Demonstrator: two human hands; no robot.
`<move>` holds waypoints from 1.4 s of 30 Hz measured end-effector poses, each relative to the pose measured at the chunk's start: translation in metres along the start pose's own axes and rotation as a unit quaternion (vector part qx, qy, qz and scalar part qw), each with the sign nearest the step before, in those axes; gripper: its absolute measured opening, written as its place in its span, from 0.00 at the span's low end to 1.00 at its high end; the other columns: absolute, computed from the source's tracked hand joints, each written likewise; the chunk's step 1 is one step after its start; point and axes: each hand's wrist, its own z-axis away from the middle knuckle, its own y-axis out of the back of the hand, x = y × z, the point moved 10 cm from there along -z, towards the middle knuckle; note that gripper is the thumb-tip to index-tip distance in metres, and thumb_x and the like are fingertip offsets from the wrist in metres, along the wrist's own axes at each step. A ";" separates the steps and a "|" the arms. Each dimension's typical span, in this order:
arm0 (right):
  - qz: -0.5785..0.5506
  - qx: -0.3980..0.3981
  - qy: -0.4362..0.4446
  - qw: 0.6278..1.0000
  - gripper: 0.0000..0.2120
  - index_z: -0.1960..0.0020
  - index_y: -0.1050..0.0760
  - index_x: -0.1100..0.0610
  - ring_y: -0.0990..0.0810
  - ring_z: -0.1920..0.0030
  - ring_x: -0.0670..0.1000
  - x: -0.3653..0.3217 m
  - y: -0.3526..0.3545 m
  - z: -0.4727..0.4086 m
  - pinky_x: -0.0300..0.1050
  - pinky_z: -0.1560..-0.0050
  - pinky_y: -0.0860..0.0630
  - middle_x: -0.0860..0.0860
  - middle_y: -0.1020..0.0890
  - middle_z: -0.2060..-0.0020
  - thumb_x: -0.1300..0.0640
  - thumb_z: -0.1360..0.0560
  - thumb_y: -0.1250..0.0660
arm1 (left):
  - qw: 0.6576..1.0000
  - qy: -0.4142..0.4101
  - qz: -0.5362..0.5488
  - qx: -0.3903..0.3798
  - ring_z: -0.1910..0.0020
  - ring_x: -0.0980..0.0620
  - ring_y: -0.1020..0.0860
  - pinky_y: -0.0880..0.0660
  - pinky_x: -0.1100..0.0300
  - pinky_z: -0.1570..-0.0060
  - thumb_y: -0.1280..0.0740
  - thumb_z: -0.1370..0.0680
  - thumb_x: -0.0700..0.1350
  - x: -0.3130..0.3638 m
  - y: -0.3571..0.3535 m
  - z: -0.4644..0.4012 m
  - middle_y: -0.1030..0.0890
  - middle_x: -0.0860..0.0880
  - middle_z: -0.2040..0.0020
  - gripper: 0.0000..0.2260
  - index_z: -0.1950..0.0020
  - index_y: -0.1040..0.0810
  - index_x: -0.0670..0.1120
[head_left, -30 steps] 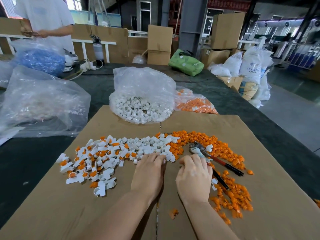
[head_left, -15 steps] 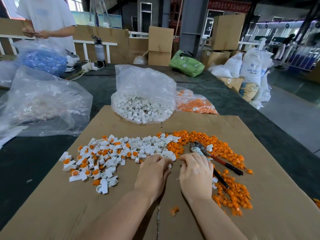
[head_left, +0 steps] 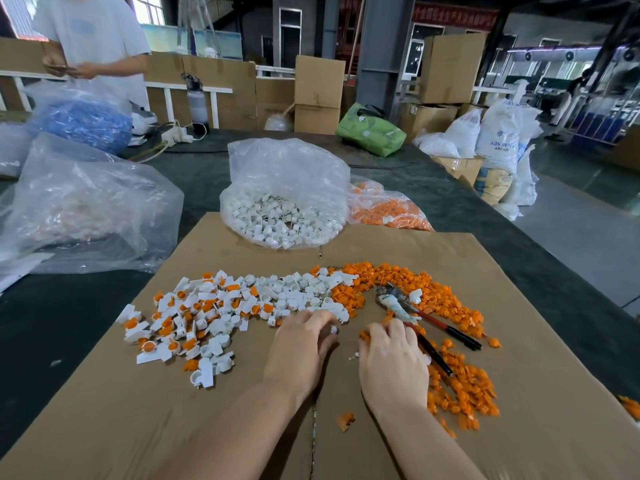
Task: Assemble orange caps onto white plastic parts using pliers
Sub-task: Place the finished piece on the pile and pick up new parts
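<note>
Both forearms are reaching forward over the cardboard sheet (head_left: 519,306), palms down. The left hand (head_left: 299,344) is lying knuckles-up at the near edge of the pile of white plastic parts (head_left: 294,292), its fingers curling under and pinching a small white part (head_left: 333,329) at their tips. The right hand (head_left: 393,358) is sitting just beside it, fingers bent downward onto the cardboard among the orange caps (head_left: 415,282); whether they are gripping a cap I cannot tell. The pliers (head_left: 429,320) are lying flat on the orange caps, just beyond and right of the right hand, handles pointing right and toward the person, untouched. Capped white pieces (head_left: 166,323) are lying scattered to the left.
</note>
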 end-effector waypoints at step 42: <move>-0.020 0.153 0.169 0.973 0.08 0.57 0.17 0.52 0.21 0.56 0.55 -0.047 0.019 -0.007 0.57 0.53 0.27 0.50 0.19 0.58 0.54 0.35 0.23 | 0.963 0.164 0.205 0.059 0.60 0.64 0.27 0.34 0.79 0.62 0.35 0.22 0.44 -0.036 0.014 0.001 0.24 0.60 0.61 0.04 0.54 0.26 0.53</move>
